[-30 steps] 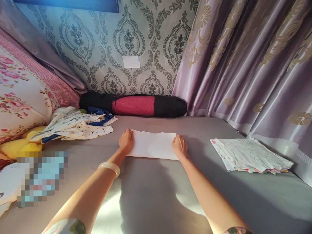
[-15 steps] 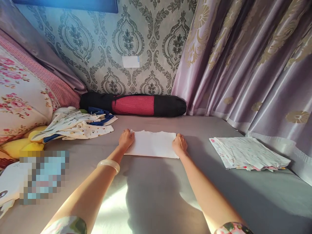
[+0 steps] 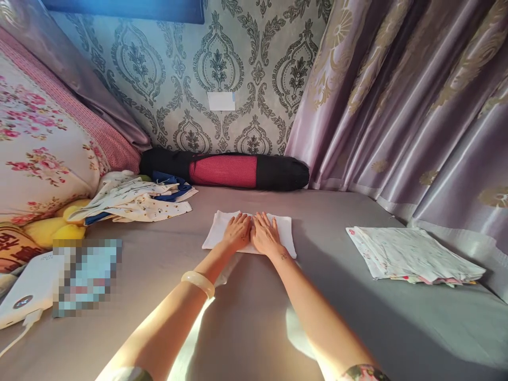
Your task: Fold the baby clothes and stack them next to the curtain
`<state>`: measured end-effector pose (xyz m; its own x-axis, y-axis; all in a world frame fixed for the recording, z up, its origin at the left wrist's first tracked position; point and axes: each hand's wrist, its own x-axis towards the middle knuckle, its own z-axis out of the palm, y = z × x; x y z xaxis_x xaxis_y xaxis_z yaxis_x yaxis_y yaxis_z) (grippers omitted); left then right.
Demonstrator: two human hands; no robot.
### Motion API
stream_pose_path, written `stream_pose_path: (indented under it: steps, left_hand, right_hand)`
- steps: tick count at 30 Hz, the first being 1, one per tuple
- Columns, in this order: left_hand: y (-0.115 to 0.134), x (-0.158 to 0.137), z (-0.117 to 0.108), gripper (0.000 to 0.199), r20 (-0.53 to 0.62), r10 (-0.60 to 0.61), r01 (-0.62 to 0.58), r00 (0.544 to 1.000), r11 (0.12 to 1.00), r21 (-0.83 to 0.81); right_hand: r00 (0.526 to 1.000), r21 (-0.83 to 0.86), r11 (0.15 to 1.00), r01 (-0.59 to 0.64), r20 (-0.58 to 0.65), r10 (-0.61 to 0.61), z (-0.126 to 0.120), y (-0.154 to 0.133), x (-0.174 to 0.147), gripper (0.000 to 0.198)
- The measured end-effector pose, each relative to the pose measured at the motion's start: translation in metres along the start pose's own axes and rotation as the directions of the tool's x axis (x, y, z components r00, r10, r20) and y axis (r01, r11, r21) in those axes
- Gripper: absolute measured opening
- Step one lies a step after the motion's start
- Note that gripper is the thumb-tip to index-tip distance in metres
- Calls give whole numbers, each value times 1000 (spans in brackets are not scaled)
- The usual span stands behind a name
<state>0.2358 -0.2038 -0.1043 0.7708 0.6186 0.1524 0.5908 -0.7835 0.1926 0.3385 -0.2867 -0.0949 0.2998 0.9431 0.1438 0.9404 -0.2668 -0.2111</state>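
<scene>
A white folded cloth [image 3: 284, 233], perhaps a garment, lies flat on the grey sheet [image 3: 246, 317] in front of me. My left hand [image 3: 237, 232] rests palm down on its middle, fingers stretched forward. Right beside it, my right hand [image 3: 265, 233] also lies flat on the cloth with its fingers extended. The two hands almost touch at the thumbs, and they cover the cloth's centre. A pale bangle [image 3: 198, 283] circles my left wrist.
A stack of folded, printed clothes [image 3: 416, 254] sits at the right. Crumpled clothes [image 3: 138, 198] lie at the left, near a yellow plush toy [image 3: 59, 230] and a white device with a cable [image 3: 34, 286]. A black and red rolled bag [image 3: 222, 170] lies along the wall.
Both hands have let go of the cloth's side edges and moved inward to its middle, where they now lie flat. The view has shifted slightly left.
</scene>
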Motion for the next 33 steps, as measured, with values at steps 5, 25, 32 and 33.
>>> stream_pose_path:
  steps: [5,25,32,33]
  left_hand:
    - [-1,1,14,48,52,-35,34,998,999,25]
    - [-12,-12,7,54,-71,-82,90,994,989,119]
    - [-17,-13,11,58,26,-159,156,987,982,104]
    - [-17,-13,12,58,31,-164,161,986,982,97]
  right_hand:
    - [999,12,1000,-3,45,2,10,3,-2,54]
    - [996,-2,997,-72,-49,72,13,10,-5,54]
    - [993,-14,993,-115,-17,115,14,12,-8,55]
    - [993,-15,993,-116,-14,116,14,12,-8,55]
